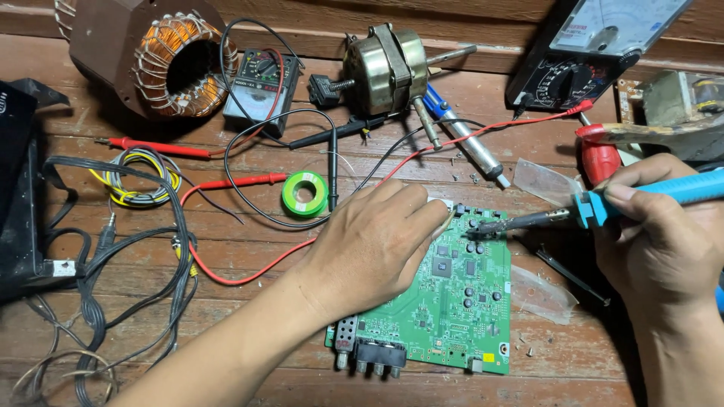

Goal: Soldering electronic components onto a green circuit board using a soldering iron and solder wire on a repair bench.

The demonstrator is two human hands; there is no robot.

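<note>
On the far left, a black bag (19, 188) lies at the edge of the wooden table (249, 301). Next to it is a messy bunch of black cables (98, 256). A small loop of yellow wire (139, 181) sits near them. Up at the back is a big brown coil of copper wire (151, 64). Beside it lies a small grey meter (260, 90). A red probe (158, 148) lies below the coil. A green roll of solder (305, 193) sits in the middle of the table.

The left hand (369, 249) rests palm down on the top left part of the green circuit board (452, 301). Its fingers are curled and pinch a thin wire at the board's top edge. The board lies flat on the table, near the front, between the two hands.

Behind the board is a gold fan motor (388, 68). A blue and silver solder sucker (464, 136) lies just to its right.

The right hand (660, 241) grips a blue soldering iron (596, 207) like a pen. The iron's dark tip touches the top of the board, close to the left fingers. A big black meter (588, 53) stands at the back right.
</note>
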